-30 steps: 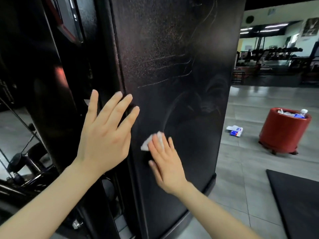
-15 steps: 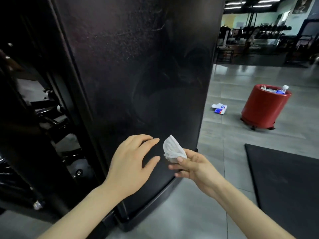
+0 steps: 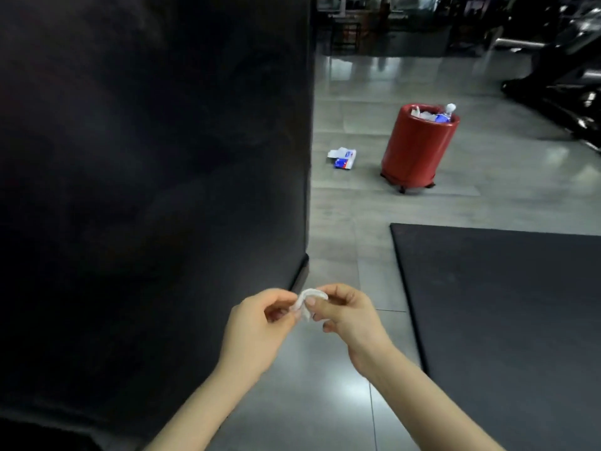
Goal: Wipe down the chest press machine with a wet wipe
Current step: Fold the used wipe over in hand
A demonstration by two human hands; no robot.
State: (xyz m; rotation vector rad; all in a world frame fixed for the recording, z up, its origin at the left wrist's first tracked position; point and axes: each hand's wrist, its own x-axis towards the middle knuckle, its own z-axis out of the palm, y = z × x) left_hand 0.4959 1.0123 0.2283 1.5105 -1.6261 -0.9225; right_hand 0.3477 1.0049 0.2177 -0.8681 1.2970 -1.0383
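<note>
The chest press machine's tall black side panel (image 3: 156, 177) fills the left half of the view. In front of its lower right corner, a small crumpled white wet wipe (image 3: 305, 301) is stretched between both hands, clear of the panel. My left hand (image 3: 257, 327) pinches its left end and my right hand (image 3: 349, 315) pinches its right end. Most of the wipe is hidden by my fingers.
A red round bin (image 3: 418, 146) on castors stands on the grey tiled floor, filled with rubbish and a bottle. A white and blue wipe packet (image 3: 343, 157) lies left of it. A black floor mat (image 3: 507, 320) covers the right. Dark gym machines (image 3: 562, 66) stand far right.
My right hand lifted the wipe off the panel and drew back. My left hand left the panel and took the wipe's other end. The view swung down and right.
</note>
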